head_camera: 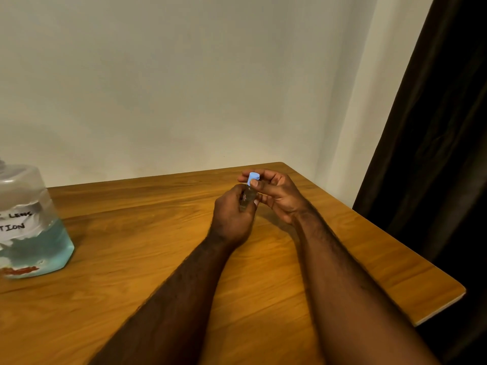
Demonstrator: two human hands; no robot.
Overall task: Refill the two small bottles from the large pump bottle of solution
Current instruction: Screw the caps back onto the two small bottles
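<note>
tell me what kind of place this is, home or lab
Most likely an ordinary room at home, not a lab: a wooden table set against a plain painted wall, a dark curtain at the right, and a large bottle with a torn handwritten label.

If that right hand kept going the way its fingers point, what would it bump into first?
The right hand pinches the blue cap of the small bottle that the left hand grips, so it would push into that cap first, probably; depth is unclear.

Both hands [253, 204] grip small bottle [247, 200] — right pinches blue cap [253, 177].
</note>
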